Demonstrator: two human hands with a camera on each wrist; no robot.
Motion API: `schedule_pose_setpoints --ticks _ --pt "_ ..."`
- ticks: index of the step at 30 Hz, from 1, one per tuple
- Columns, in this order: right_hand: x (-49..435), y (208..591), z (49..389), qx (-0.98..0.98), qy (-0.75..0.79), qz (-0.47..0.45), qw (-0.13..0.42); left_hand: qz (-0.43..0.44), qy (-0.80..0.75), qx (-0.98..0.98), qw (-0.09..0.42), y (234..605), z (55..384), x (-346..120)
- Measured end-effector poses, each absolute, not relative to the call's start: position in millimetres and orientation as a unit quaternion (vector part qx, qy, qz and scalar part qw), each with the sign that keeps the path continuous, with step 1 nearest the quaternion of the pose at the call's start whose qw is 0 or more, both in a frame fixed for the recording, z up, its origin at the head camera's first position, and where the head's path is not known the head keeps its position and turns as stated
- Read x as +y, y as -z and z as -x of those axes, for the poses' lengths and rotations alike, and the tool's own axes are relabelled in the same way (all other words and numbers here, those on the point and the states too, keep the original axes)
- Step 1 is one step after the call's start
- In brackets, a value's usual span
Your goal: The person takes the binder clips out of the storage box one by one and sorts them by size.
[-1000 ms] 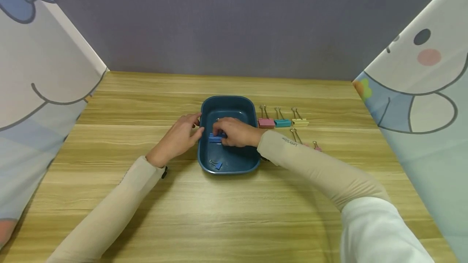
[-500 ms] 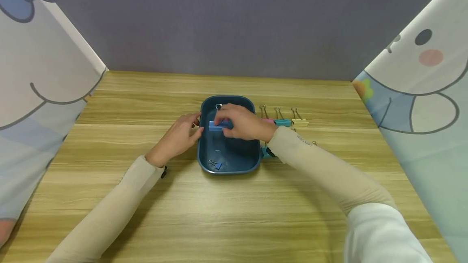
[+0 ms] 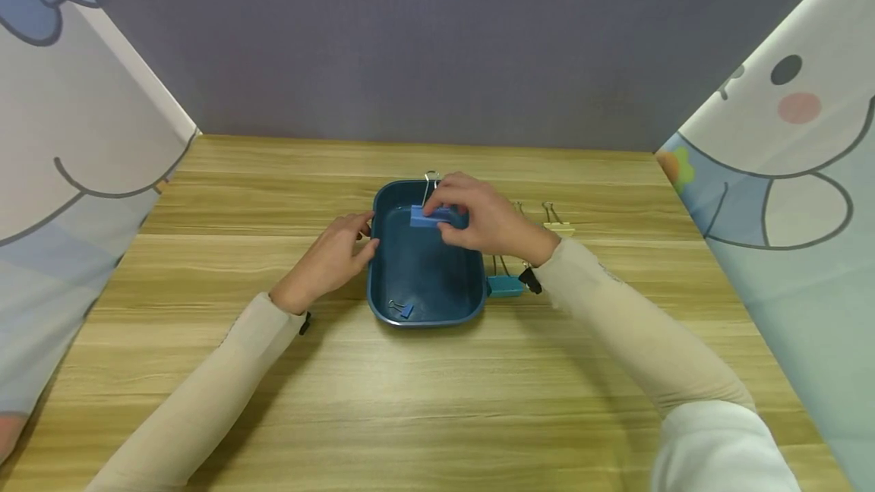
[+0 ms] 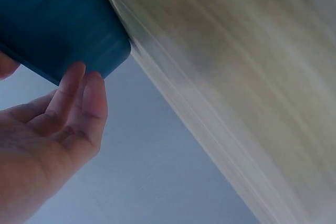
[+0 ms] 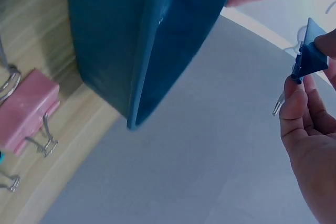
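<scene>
A large blue binder clip (image 3: 418,216) is pinched between the thumb and fingers of my right hand (image 3: 488,215), its wire handle pointing away. It is held over the far end of a dark blue tray (image 3: 424,323). The right wrist view shows the clip (image 5: 313,59) raised beyond the tray's rim. My left hand (image 3: 331,260) rests against the tray's left side with relaxed fingers; in the left wrist view its fingertips lie at the outer wall (image 4: 105,35), thumb at the rim. A small blue binder clip (image 3: 406,310) lies in the near left of the tray.
Right of the tray, a teal binder clip (image 3: 506,286) and a yellow one (image 3: 560,228) lie on the wooden table (image 3: 424,401), others hidden under my right arm. A pink binder clip (image 5: 29,106) shows in the right wrist view. A grey panel (image 3: 424,44) stands behind.
My right hand has moved away from me and then rightward with the large blue binder clip, lifting it from the tray's middle toward its far rim. The left hand stays put.
</scene>
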State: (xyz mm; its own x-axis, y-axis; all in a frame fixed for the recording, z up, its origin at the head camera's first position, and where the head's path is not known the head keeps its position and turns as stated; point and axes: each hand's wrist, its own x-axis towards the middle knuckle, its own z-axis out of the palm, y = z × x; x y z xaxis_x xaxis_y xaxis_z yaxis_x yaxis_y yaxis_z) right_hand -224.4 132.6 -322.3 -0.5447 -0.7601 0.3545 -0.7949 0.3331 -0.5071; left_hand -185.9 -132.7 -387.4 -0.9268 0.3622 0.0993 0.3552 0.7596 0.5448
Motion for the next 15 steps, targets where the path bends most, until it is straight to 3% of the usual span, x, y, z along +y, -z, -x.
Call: schedule_pose_setpoints --ticks 15 --pt "175.4 322.9 222.0 -0.830 -0.350 -0.432 0.039 -0.197 -0.291 0.936 0.010 386.8 184.1 -133.3"
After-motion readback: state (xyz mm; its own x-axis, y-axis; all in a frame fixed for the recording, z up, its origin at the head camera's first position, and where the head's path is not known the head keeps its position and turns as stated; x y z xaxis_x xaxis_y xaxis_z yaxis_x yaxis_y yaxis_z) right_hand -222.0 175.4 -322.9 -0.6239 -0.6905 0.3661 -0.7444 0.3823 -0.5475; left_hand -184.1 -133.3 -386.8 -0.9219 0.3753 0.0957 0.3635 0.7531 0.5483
